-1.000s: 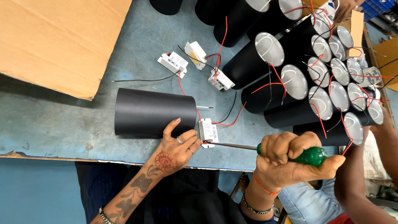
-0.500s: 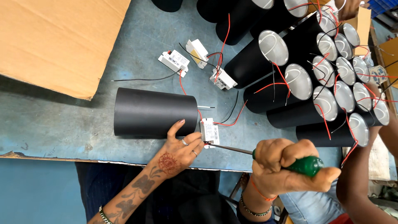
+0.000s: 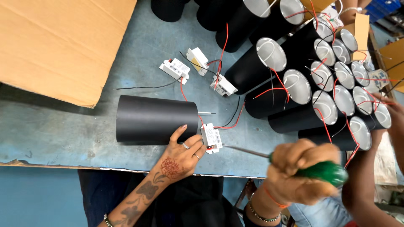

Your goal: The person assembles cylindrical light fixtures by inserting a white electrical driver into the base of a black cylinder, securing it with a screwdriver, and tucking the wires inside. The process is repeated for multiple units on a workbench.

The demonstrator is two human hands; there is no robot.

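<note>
At the lower right of the frame, the right hand (image 3: 299, 171) is clenching the green handle of a screwdriver (image 3: 324, 171), whose shaft is pointing left to a small white box (image 3: 211, 137) near the middle. The left hand (image 3: 180, 156), at the lower centre, is pinching that box with its fingers and pressing it on the blue table (image 3: 63, 126). Just left of the box, a black tube (image 3: 156, 119) is lying on its side, touching the thumb. Further up, red wires (image 3: 229, 124) are running to more white boxes (image 3: 175, 68). At the upper right, black tubes (image 3: 294, 92) are lying packed together; a cardboard sheet (image 3: 63, 42) is filling the upper left.
</note>
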